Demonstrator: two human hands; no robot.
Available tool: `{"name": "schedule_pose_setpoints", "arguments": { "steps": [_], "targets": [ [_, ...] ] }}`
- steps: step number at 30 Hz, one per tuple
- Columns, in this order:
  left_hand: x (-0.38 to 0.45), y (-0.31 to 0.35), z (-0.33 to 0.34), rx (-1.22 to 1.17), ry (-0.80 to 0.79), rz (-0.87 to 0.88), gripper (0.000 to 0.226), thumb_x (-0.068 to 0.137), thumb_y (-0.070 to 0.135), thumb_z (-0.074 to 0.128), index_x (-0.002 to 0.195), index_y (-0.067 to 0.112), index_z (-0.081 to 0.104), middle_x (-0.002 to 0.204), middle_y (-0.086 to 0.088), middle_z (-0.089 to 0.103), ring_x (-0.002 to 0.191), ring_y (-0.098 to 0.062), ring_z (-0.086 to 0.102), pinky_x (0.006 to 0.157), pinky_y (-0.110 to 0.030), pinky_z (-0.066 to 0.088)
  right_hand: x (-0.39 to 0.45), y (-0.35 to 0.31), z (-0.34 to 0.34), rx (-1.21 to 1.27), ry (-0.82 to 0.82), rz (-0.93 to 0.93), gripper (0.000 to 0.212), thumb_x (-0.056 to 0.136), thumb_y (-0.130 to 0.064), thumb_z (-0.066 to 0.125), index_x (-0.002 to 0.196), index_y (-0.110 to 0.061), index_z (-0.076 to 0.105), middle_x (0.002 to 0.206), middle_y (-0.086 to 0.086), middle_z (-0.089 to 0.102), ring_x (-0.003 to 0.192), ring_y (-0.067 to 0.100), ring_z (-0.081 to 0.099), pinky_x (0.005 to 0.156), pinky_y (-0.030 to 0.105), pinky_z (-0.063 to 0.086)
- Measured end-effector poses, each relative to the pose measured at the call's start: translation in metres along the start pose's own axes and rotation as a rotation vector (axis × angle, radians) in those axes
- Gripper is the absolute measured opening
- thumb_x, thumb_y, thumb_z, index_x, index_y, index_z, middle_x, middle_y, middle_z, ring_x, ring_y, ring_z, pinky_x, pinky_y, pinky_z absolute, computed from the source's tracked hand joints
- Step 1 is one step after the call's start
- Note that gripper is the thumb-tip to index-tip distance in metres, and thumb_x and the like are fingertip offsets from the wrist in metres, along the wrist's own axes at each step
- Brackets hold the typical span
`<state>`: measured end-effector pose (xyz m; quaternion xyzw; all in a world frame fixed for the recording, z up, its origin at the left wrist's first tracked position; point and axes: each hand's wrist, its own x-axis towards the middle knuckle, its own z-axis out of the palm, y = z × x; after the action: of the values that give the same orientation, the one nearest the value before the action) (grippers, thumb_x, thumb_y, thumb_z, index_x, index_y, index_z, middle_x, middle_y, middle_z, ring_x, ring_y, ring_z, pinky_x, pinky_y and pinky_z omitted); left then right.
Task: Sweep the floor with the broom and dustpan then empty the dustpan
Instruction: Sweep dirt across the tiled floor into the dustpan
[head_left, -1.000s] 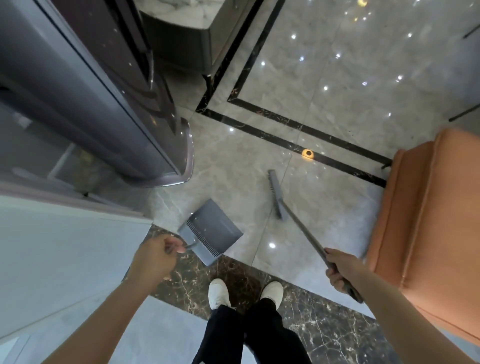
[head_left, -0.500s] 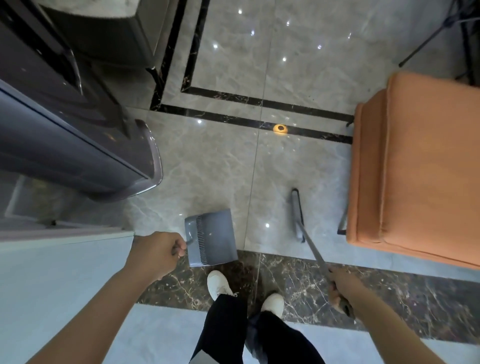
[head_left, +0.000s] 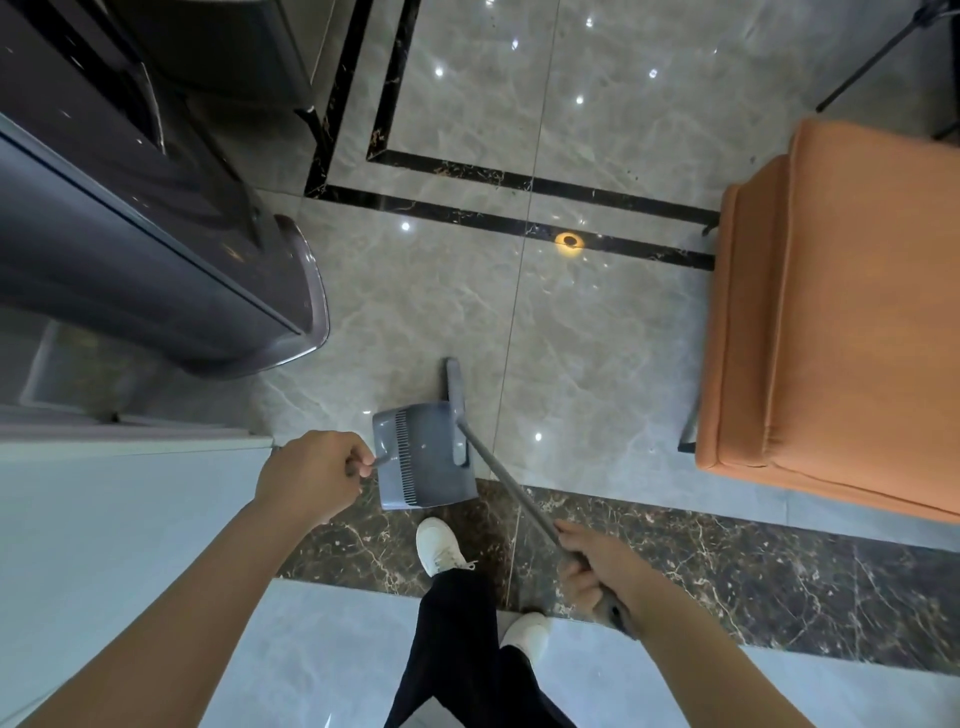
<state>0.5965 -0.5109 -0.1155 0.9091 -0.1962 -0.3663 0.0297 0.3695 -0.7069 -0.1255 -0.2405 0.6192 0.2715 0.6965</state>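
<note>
1. Around us we see a glossy marble floor (head_left: 613, 332) with black inlay strips, an orange seat (head_left: 841, 312) to the right and a dark grey appliance (head_left: 156, 249) to the left, both well apart from the tools.
2. Between them, just ahead of our white shoe (head_left: 439, 545), the grey dustpan (head_left: 423, 457) rests on the floor, its mouth turned toward the seat.
3. Across that mouth lies the head of the broom (head_left: 457, 410), touching the pan's open edge.
4. Our left hand (head_left: 311, 480) has its fingers curled tight round the dustpan's short handle, arm reaching forward.
5. Our right hand (head_left: 592, 569) grips the broom's slanted pole low and close to our body, fingers wrapped round it.
</note>
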Motion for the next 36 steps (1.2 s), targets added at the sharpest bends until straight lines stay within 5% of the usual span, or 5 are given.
{"name": "schedule_pose_setpoints", "arguments": {
  "steps": [4, 10, 15, 19, 36],
  "targets": [
    [-0.004, -0.004, 0.005, -0.006, 0.01, 0.018, 0.03, 0.089, 0.008, 0.05, 0.092, 0.031, 0.069, 0.091, 0.016, 0.072, 0.053, 0.001, 0.051, 0.051, -0.019, 0.039, -0.008, -0.011, -0.016, 0.147, -0.04, -0.019, 0.025, 0.103, -0.018, 0.035, 0.121, -0.015, 0.052, 0.044, -0.003, 0.034, 0.024, 0.005, 0.027, 0.023, 0.01, 0.022],
    [-0.004, -0.009, 0.007, 0.003, 0.016, 0.038, 0.029, 0.088, 0.01, 0.052, 0.098, 0.031, 0.069, 0.085, 0.012, 0.069, 0.061, -0.005, 0.052, 0.053, -0.019, 0.038, 0.012, -0.031, 0.004, -0.173, 0.175, -0.094, 0.028, 0.103, -0.012, 0.031, 0.109, -0.027, 0.054, 0.054, 0.002, 0.033, 0.028, 0.007, 0.025, 0.029, 0.013, 0.025],
    [0.002, -0.008, 0.003, -0.007, -0.005, 0.052, 0.03, 0.089, 0.011, 0.049, 0.1, 0.029, 0.069, 0.097, 0.006, 0.071, 0.085, -0.016, 0.065, 0.074, -0.029, 0.053, 0.005, -0.053, 0.028, 0.074, -0.053, 0.068, 0.023, 0.104, -0.02, 0.032, 0.095, -0.021, 0.053, 0.039, -0.003, 0.027, 0.021, 0.007, 0.024, 0.023, 0.01, 0.022],
    [0.005, -0.009, -0.006, -0.035, -0.029, 0.056, 0.029, 0.091, 0.012, 0.045, 0.103, 0.029, 0.065, 0.103, 0.004, 0.068, 0.092, -0.018, 0.063, 0.073, -0.028, 0.048, 0.0, -0.078, 0.043, 0.158, -0.154, 0.151, 0.029, 0.102, -0.024, 0.037, 0.076, -0.016, 0.047, 0.037, -0.003, 0.028, 0.019, 0.007, 0.027, 0.02, 0.011, 0.024],
    [0.065, 0.01, -0.059, -0.561, 0.159, -0.313, 0.023, 0.09, 0.009, 0.055, 0.096, 0.027, 0.069, 0.093, 0.011, 0.071, 0.067, -0.016, 0.068, 0.061, -0.036, 0.06, -0.004, -0.269, 0.06, 0.115, 0.018, -0.186, 0.02, 0.102, -0.02, 0.036, 0.087, -0.022, 0.048, 0.05, -0.003, 0.023, 0.023, 0.005, 0.025, 0.022, 0.01, 0.02]
  ]
}}
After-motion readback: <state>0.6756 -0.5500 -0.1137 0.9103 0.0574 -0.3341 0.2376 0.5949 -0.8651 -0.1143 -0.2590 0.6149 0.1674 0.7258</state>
